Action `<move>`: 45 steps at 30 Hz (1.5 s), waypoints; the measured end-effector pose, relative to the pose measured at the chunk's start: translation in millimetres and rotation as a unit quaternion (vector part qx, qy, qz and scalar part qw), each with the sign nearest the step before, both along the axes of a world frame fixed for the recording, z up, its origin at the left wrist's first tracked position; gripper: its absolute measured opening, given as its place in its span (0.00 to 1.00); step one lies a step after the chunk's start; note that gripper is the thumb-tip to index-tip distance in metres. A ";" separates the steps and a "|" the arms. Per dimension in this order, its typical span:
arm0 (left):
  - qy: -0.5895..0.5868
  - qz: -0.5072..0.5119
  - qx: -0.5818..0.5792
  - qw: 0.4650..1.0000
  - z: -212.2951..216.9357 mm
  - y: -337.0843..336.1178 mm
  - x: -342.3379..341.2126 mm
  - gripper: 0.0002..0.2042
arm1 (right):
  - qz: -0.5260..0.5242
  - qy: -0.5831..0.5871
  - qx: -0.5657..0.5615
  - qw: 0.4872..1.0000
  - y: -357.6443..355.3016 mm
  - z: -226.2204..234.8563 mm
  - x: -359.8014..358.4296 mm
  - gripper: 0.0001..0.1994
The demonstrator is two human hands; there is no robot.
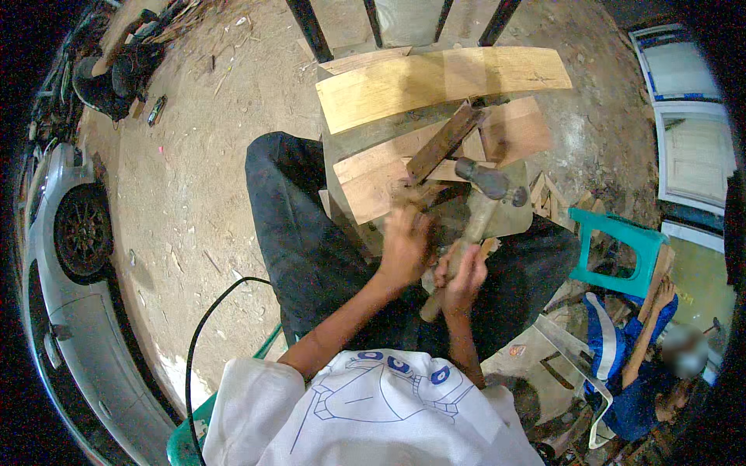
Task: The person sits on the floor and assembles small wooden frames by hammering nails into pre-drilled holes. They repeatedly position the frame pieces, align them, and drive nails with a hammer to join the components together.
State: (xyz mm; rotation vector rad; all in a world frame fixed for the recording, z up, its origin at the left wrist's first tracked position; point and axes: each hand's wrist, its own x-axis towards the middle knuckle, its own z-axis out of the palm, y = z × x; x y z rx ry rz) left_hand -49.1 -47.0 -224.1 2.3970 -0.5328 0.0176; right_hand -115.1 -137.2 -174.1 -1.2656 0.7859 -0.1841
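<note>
A hammer [475,210] with a dark metal head and pale wooden handle stands slanted above my lap. My right hand [464,276] is closed around its handle. Just left of it, my left hand [406,242] is blurred, with its fingers curled. What it grips, if anything, I cannot make out. Beyond its fingertips a dark wooden strip [443,144] lies at a slant across lighter boards. One light board [373,180] extends left of the strip, and a reddish-brown board [516,130] lies to its right. A long, pale curved board [443,81] spans the far side.
Dark chair-back bars [309,29] rise at the far edge. A green plastic stool [618,248] stands at right, near another person [641,396] seated low. A silver car [101,334] is at left. A black cable [203,326] loops beside me. Wood scraps lie on the dirt floor.
</note>
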 end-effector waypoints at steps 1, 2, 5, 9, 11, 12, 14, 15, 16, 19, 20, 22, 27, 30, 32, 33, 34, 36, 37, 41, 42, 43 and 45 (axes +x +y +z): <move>0.019 -0.048 -0.010 0.999 -9.2 -7.8 -7.6 0.30 | -0.002 -0.008 0.000 1.000 -7.3 5.8 -1.8 0.22; -0.147 -0.078 0.135 0.977 -18.7 -20.4 -13.1 0.31 | -0.004 -0.016 0.000 1.000 -14.7 13.2 -3.7 0.22; -0.043 -0.009 0.028 0.999 20.2 -54.5 11.6 0.34 | 0.014 -0.068 -0.079 0.994 -34.2 33.8 -8.5 0.18; -0.040 0.055 0.016 0.998 8.5 -74.5 20.3 0.34 | 0.037 -0.050 -0.088 0.994 -39.1 66.1 1.2 0.16; -0.064 0.042 0.001 0.997 3.5 -70.0 25.5 0.33 | 0.064 -0.058 -0.109 0.990 -42.1 68.8 0.7 0.15; -0.075 0.035 -0.004 0.997 2.6 -63.6 28.2 0.32 | 0.077 -0.061 -0.117 0.988 -43.0 67.5 -1.4 0.14; -0.087 0.003 -0.005 0.996 12.1 -46.7 40.1 0.31 | 0.077 -0.051 -0.102 0.991 -42.4 63.9 -7.2 0.13; -0.086 -0.007 0.006 0.996 17.5 -35.5 49.4 0.30 | 0.080 -0.049 -0.093 0.991 -41.2 60.4 -7.7 0.13; -0.083 -0.019 0.016 0.996 20.6 -24.8 59.2 0.30 | 0.081 -0.042 -0.158 0.983 -43.6 49.2 -11.5 0.12; -0.067 -0.009 -0.002 0.998 1.6 -7.0 79.4 0.35 | 0.102 -0.012 -0.293 0.951 -56.8 38.1 -14.1 0.12; -0.050 -0.001 -0.008 0.999 0.5 -5.2 82.6 0.36 | 0.110 -0.031 -0.321 0.940 -56.3 44.9 -14.0 0.12; -0.057 0.059 0.010 0.997 5.8 -21.2 70.3 0.38 | 0.128 -0.068 -0.376 0.915 -49.8 63.5 -8.8 0.12; -0.121 0.121 0.035 0.985 -14.9 -59.4 53.0 0.40 | 0.235 0.000 -0.197 0.952 -49.8 40.0 -12.9 0.12; -0.073 0.005 0.047 0.996 -4.1 -39.0 59.5 0.29 | 0.226 0.055 -0.045 0.972 -45.9 43.3 -12.1 0.15; -0.036 -0.110 0.013 0.993 9.2 -15.7 62.7 0.24 | 0.214 0.061 -0.038 0.974 -52.4 57.7 -11.7 0.15; -0.018 -0.121 -0.026 0.992 11.9 -8.8 63.6 0.23 | 0.205 0.069 -0.046 0.975 -52.0 64.1 -10.1 0.13; -0.020 -0.108 -0.034 0.993 10.7 -8.3 63.3 0.23 | 0.196 0.076 -0.055 0.976 -53.0 67.1 -9.4 0.11; -0.022 -0.085 -0.054 0.995 9.7 -14.4 62.3 0.25 | 0.217 0.054 -0.191 0.956 -58.7 63.0 -7.0 0.12; -0.043 -0.061 -0.043 0.996 11.3 -19.5 59.4 0.25 | 0.225 0.027 -0.291 0.929 -57.6 63.8 0.6 0.12; -0.157 0.009 -0.070 0.985 13.5 -36.0 42.6 0.27 | 0.206 0.013 -0.485 0.850 -47.9 61.9 22.5 0.12; -0.121 0.010 -0.005 0.993 7.9 -43.4 38.8 0.28 | 0.202 0.013 -0.514 0.834 -45.2 57.8 24.8 0.12; -0.086 0.012 0.064 0.994 3.3 -48.7 35.4 0.30 | 0.227 -0.006 -0.454 0.862 -30.9 77.8 33.5 0.15; -0.052 0.014 0.140 0.989 -35.0 -71.5 26.1 0.31 | 0.249 -0.025 -0.449 0.858 -16.1 75.5 37.2 0.14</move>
